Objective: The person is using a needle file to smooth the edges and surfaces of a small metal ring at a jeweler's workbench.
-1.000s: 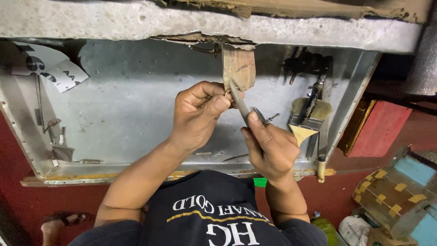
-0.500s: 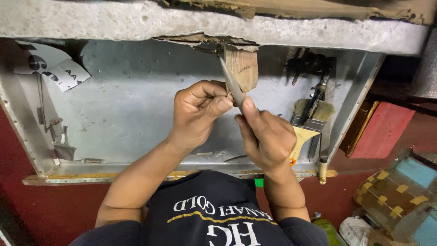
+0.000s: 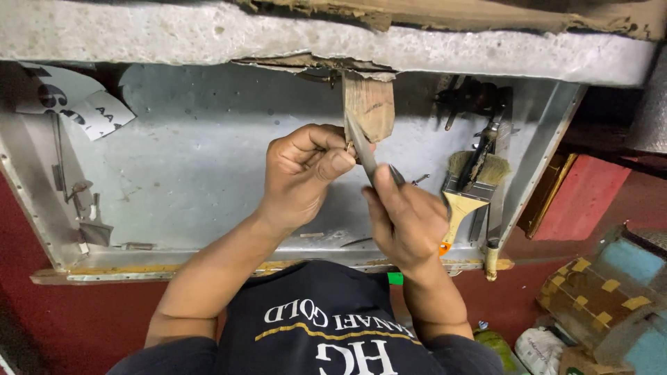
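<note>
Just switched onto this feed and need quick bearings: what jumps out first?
Dead centre, the left hand and right hand work a thin grey blade against a small wooden block jutting from under the concrete ledge. To the right, a paintbrush lies in the metal tray.

A slim grey metal file (image 3: 363,149) stood tilted toward 11 o'clock, its tip against a small wooden block (image 3: 369,104) at 12 o'clock.
</note>
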